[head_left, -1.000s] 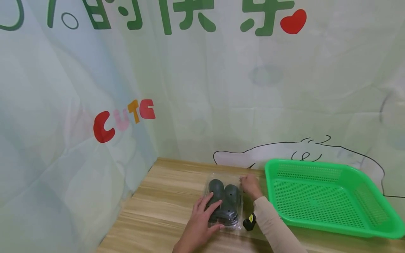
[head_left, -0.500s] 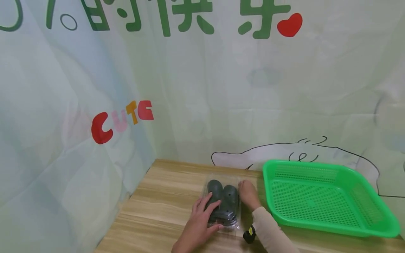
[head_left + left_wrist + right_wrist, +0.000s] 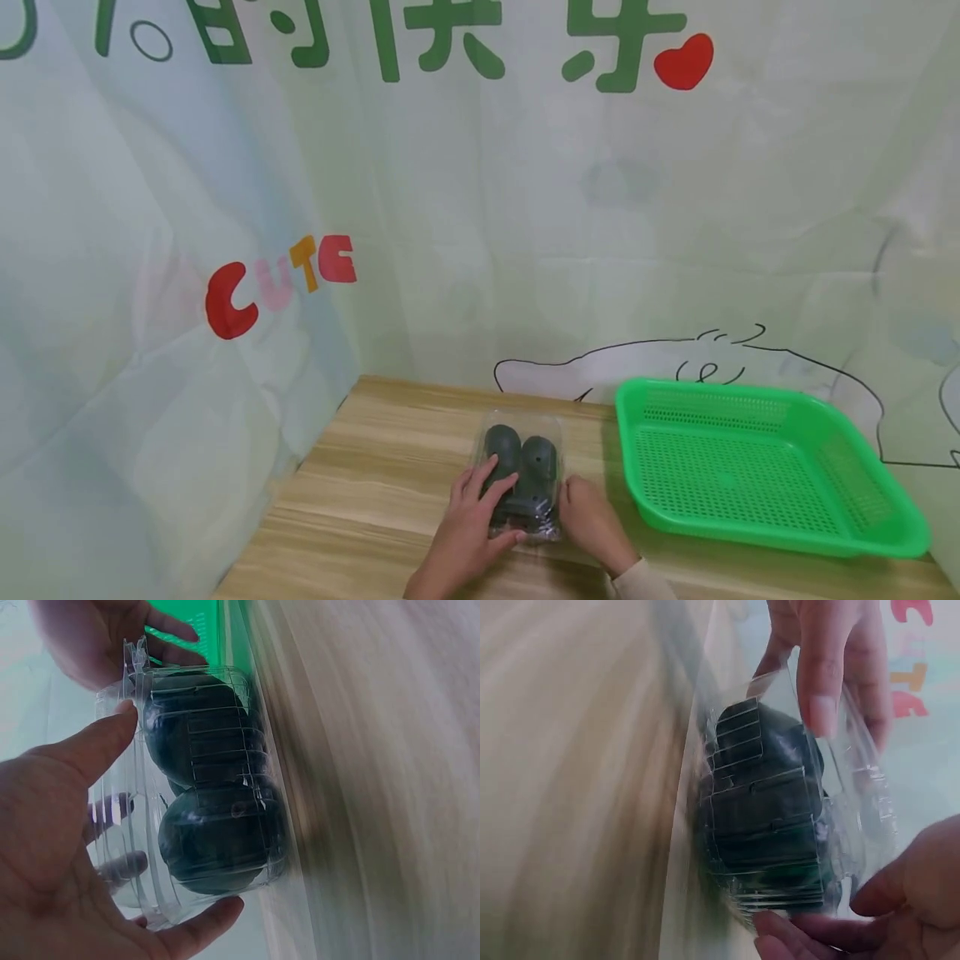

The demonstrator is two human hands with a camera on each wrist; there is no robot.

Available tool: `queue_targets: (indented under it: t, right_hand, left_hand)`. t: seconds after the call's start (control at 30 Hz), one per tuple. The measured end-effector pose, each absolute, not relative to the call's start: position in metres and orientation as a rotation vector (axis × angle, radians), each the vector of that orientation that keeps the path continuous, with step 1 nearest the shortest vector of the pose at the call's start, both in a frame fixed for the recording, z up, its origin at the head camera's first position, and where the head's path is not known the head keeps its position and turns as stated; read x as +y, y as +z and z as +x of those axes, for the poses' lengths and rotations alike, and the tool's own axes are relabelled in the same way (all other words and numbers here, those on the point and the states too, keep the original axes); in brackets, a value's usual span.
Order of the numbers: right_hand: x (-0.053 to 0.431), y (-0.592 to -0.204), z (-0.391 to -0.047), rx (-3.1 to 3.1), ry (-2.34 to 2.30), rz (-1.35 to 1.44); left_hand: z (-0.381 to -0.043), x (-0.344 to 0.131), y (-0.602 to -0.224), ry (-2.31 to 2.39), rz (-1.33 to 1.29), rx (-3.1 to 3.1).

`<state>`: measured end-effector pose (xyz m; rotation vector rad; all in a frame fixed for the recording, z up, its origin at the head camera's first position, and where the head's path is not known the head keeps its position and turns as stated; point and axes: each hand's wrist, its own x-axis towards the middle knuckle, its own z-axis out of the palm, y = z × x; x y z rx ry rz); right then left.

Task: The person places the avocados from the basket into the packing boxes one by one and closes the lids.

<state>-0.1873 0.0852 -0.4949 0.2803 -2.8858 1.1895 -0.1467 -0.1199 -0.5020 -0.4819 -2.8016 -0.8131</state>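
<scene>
A clear plastic clamshell box (image 3: 557, 422) lies on the wooden table with dark, oval avocado-like fruits (image 3: 537, 457) inside. My left hand (image 3: 467, 522) spreads its fairly straight fingers over the lid. Its thumb (image 3: 112, 739) presses near the rim on the near side in the left wrist view. At the box's right side, my right hand (image 3: 590, 518) pinches the rim; in the right wrist view the thumb (image 3: 889, 889) lies by the rim and fingertips (image 3: 780, 937) touch the lower wall. Whether the rim is fully pressed together cannot be made out.
A green perforated plastic basket (image 3: 727, 479) stands to the right of the box. Behind the wooden tabletop (image 3: 390, 433) hangs a pale printed cloth (image 3: 465, 233), and another stretch of it closes off the left side.
My right hand has moved from the box's far right corner toward me, along its right side. The left hand stays on the lid. The head view has shifted slightly.
</scene>
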Motion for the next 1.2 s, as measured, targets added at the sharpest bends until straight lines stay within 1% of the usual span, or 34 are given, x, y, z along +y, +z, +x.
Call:
queue_targets:
  t: [0.27,0.43,0.6,0.73,0.83,1.0,1.2]
  right_hand:
    - [0.096,-0.499,-0.162,-2.946,1.453,0.268]
    - [0.103,-0.510,-0.153,-2.925,1.856,0.283]
    - [0.106,-0.518,-0.154,-2.848,2.207,0.155]
    - [0.108,-0.517,-0.156,-2.793,2.325,0.104]
    - [0.109,-0.516,-0.155,-2.739,2.373,0.124]
    - [0.108,-0.517,-0.155,-2.686,2.348,0.185]
    - [0.107,-0.522,-0.154,-2.639,2.374,0.150]
  left_hand:
    - [-0.146,-0.122,-0.501,-0.855,-0.471,-2.823]
    - [-0.143,-0.123,-0.504,-0.880,-0.461,-2.866]
    - [-0.145,-0.122,-0.505,-0.912,-0.441,-2.896]
    - [-0.149,-0.121,-0.502,-0.934,-0.436,-2.894]
    - [-0.149,-0.122,-0.501,-0.946,-0.456,-2.874]
    - [-0.150,-0.122,-0.499,-0.965,-0.475,-2.854]
    - [-0.150,-0.123,-0.499,-0.971,-0.492,-2.855]
